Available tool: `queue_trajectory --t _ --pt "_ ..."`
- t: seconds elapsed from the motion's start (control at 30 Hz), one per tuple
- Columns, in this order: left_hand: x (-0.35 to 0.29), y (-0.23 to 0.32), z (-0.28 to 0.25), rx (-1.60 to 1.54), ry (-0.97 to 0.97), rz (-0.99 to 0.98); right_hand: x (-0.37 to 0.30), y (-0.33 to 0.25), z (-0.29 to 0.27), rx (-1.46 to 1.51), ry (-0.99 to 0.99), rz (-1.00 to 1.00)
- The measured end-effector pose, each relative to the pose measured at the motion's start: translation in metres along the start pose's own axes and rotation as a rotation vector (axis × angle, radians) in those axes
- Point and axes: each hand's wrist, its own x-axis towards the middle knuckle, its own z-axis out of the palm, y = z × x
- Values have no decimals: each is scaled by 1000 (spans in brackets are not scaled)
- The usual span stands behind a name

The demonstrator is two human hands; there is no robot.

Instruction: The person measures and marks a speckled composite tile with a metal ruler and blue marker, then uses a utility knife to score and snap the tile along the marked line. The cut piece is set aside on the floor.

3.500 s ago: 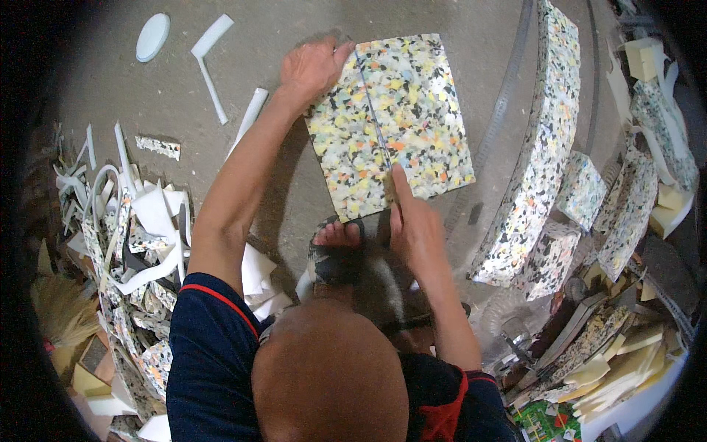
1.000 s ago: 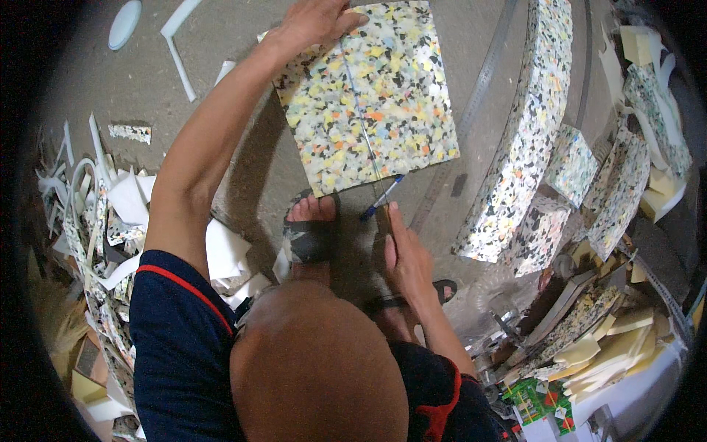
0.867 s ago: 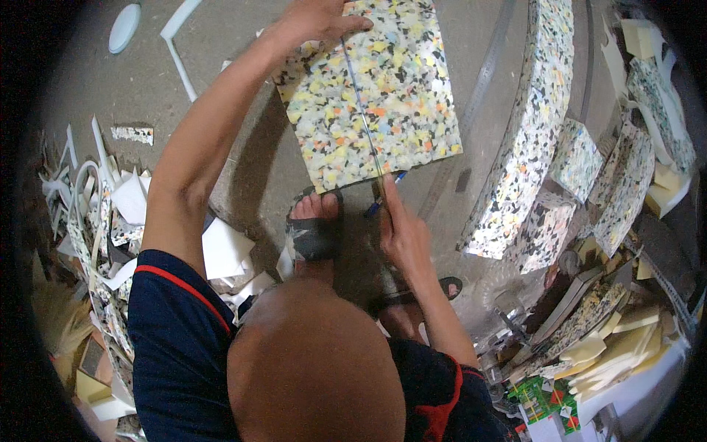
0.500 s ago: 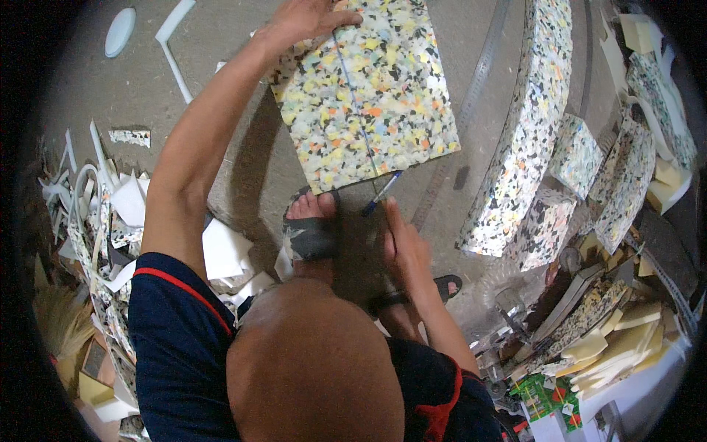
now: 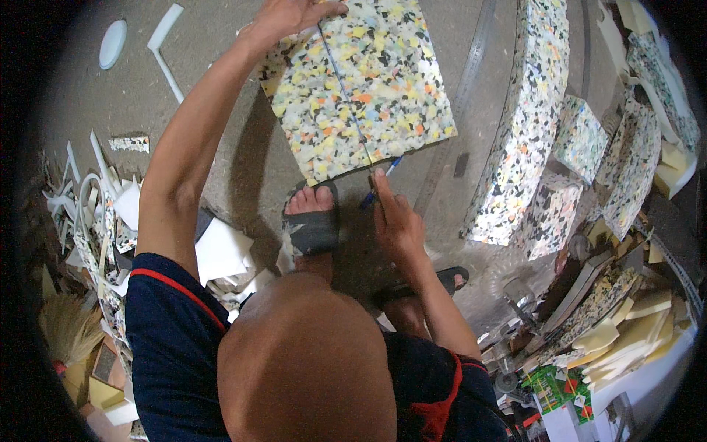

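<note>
A square sheet of speckled multicoloured foam (image 5: pixel 390 81) lies on the floor in front of me, with a dark straight line running down it. Across its far left edge rests my left hand (image 5: pixel 291 16), palm down with the thumb stretched out. My right hand (image 5: pixel 398 225) is at the near edge, fingers curled and index finger pointing along the line. It grips what looks like a thin knife, mostly hidden by the hand; a narrow blade seems to lie along the line. A blue-and-white pen (image 5: pixel 392 169) lies beside the index finger, partly covered by it.
My sandalled left foot (image 5: pixel 309 214) stands close to the sheet's near edge. A metal ruler (image 5: pixel 468 81) and a long speckled foam strip (image 5: pixel 523 132) lie to the right. Foam offcuts heap up at right (image 5: pixel 626 324) and left (image 5: pixel 99 236), with a straw broom (image 5: pixel 66 328) at lower left.
My right hand has moved forward, its index fingertip now almost at the sheet's near edge. The sheet and my left hand appear slightly further up and left in view.
</note>
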Motion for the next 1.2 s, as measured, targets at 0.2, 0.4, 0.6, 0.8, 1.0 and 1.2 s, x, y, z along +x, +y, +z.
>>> queue_trajectory --t 0.2,0.4,0.6,0.8,1.0,1.2 --pt "5 -20 9 51 126 43 -42 17 10 -139 -37 34" --pt "-1 2 3 30 27 -45 -85 35 7 -141 -154 85" --pt "11 -18 16 26 46 2 -44 24 17 -57 -7 5" --pt "26 -35 18 -104 -79 32 -11 14 16 -91 -48 70" --pt "40 -73 27 58 -11 124 -57 36 18 -203 -82 79" --pt "51 -82 31 93 -32 122 -125 72 24 -225 4 -8"
